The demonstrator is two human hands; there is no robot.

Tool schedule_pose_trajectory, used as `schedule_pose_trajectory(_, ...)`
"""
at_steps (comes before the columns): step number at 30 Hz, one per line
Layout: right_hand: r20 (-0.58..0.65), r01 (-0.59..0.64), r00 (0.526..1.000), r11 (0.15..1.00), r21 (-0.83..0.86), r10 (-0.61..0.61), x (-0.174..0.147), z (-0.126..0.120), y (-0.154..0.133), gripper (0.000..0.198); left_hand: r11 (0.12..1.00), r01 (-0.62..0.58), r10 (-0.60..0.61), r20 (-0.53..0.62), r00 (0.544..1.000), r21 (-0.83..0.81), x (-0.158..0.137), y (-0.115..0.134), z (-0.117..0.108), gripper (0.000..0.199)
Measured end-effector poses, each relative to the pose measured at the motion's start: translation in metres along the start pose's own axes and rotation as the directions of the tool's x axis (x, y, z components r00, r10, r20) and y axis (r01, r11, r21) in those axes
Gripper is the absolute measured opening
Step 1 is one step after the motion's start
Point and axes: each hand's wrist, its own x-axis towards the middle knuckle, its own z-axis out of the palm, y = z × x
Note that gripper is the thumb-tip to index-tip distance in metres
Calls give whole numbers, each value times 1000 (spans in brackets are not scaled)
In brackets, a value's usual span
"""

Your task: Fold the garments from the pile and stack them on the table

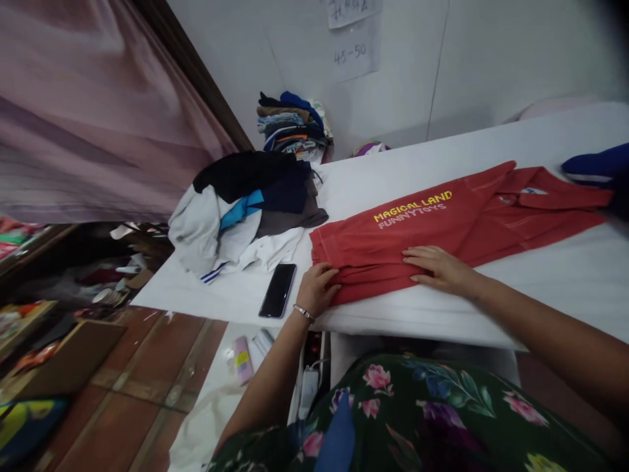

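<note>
A pair of red trousers (422, 226) lies lengthwise on the white-covered table, with yellow and pink lettering printed on one leg. The ribbed cuffs point left and the waist end is on the right. At the cuff end my left hand (317, 290) has its fingers curled round the fabric edge, a bracelet on its wrist. My right hand (439, 270) rests flat on the near leg, fingers stretched out and apart. Left of the trousers, close to my left hand, a dark phone (278, 291) lies on the table.
A loose heap of clothes (255, 203) is on the table's left part. Behind it stands a stack of folded clothes (292, 124) by the wall. Blue clothing (597, 167) lies at the far right. Cardboard boxes (69, 360) stand on the tiled floor (142, 354).
</note>
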Motion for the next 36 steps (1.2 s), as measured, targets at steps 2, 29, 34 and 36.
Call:
schedule_pose_trajectory(2,14,-3,1000,1000,-25,3,0,4,1,42,999,-13,12,23,1000,41,2,-1,2,28)
schedule_pose_trajectory(29,10,-86,996,953,-289,93,0,12,2,41,945,-122,99,91,991,302,39,-8,-2,61)
schedule_pose_trajectory(34,105,-140,980,960,-241,170,2,4,-6,45,957,-73,25,171,985,280,31,-11,5,64)
schedule_pose_trajectory(36,129,-156,974,963,-221,187,4,1,-9,49,964,-44,-11,205,979,261,32,-9,0,67)
